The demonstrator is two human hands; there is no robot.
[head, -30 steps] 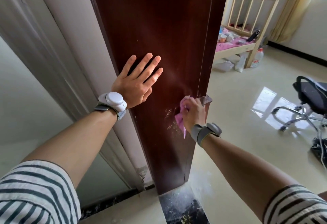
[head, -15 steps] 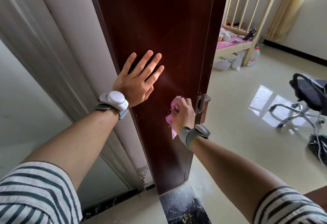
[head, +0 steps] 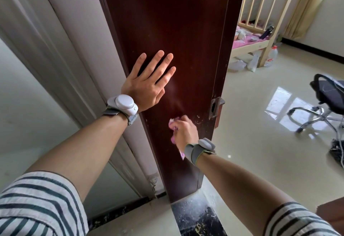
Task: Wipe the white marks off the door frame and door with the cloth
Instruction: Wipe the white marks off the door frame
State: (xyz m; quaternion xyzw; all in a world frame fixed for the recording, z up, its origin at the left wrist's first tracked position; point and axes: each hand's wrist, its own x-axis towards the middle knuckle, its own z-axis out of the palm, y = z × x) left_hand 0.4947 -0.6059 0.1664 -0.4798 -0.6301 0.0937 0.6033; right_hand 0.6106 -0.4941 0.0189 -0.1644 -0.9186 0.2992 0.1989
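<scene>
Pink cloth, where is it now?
Head view, lower centre: the cloth is bunched in the right hand against the dark wood, below-left of the metal plate.

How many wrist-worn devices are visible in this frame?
2. A white round device on the left wrist, left hand flat on the dark wood; a grey strapped device on the right wrist, right hand gripping the pink cloth. None seems hidden.

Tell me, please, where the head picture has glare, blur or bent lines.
In the head view, window light glares on the glossy beige floor; the right hand and its pink cloth are motion-blurred; the left hand, flat on the dark brown wooden panel, is sharp; the panel's edges lean, from wide-angle distortion.
</scene>
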